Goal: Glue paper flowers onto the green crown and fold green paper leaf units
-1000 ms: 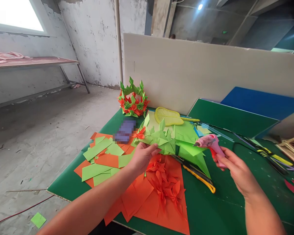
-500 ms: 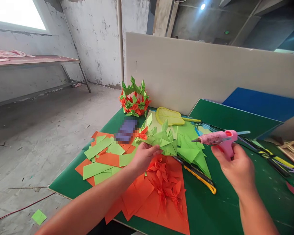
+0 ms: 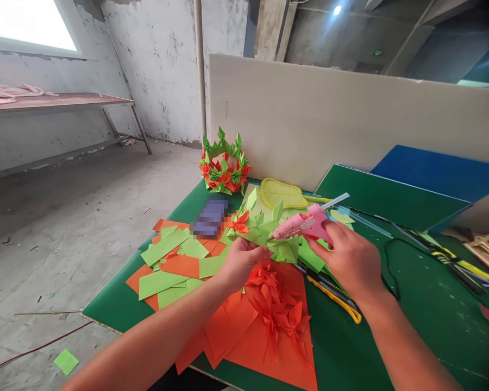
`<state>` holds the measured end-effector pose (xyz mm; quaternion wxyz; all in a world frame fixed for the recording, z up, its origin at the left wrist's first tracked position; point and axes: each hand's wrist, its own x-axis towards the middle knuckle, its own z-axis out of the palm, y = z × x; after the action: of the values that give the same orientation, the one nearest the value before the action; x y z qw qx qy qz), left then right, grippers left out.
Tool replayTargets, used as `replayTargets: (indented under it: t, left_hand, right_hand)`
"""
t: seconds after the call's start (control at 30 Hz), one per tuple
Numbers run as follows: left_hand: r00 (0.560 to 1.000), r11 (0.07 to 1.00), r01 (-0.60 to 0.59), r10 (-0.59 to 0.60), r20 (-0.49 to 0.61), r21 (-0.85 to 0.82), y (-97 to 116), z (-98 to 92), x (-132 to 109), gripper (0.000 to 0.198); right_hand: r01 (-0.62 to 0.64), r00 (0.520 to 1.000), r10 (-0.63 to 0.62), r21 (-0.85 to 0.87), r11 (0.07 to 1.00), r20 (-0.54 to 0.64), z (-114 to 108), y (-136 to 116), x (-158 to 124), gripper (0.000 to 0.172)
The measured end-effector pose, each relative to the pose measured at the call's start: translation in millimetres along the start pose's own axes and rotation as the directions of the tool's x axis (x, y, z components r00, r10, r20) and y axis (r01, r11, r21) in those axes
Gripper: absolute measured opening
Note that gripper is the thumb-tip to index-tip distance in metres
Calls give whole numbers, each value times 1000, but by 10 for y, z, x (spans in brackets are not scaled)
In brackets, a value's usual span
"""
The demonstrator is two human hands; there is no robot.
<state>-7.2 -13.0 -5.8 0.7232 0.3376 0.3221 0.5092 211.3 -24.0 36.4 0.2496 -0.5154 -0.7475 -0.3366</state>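
My left hand (image 3: 244, 263) is closed on the lower edge of a green folded-paper strip (image 3: 287, 251), which has upright green points and one orange paper flower (image 3: 240, 221) at its left end. My right hand (image 3: 350, 255) grips a pink glue gun (image 3: 303, 222) by its handle, with a clear glue stick (image 3: 336, 200) poking out of the back. The gun's nozzle is at the strip's front, just above my left fingertips; whether it touches cannot be made out. Below my left hand, several orange paper flowers (image 3: 295, 320) lie on orange sheets (image 3: 236, 328).
A finished-looking green and orange paper crown (image 3: 224, 176) stands at the table's back corner. An orange-handled utility knife (image 3: 338, 298) lies beneath my right hand. Cut paper strips (image 3: 165, 244), a blurred-out purple item (image 3: 209, 217) and a yellow leaf-shaped piece (image 3: 281, 194) lie around the green table (image 3: 395, 347).
My right hand has brought the glue gun left and turned it, so that its nozzle is now at the green paper strip. My left hand and the strip have barely moved.
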Motion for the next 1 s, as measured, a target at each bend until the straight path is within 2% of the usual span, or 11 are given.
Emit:
replayTargets:
  t: [0.13,0.33,0.53,0.7,0.83,1.0]
  left_hand:
    - [1000,1000,8,-8,3,21,-16,-14,4,21]
    - [1000,1000,3,-3,9,22,4,6,-5,19]
    - [1000,1000,-7,7,12,17,4,15,-11,22]
    - [1000,1000,2,-2,3,26,-4,11,-7,22]
    - [1000,1000,-1,1,2,17,9,16,-12,21]
    - [1000,1000,-9,9,15,1,17,19,-15,23]
  right_hand:
    - [18,1000,-18,2,1000,9,1,7,40,24]
    - [-37,999,38,18,999,-24,-21,66,12,24]
    - [63,998,-63,14,998,4,-70,70,-37,28]
    - [28,999,-28,10,1000,-17,-78,95,-11,28]
    - [50,998,-49,17,999,-46,-117,103,-24,25]
    - [56,998,-56,23,998,10,-137,95,-71,21]
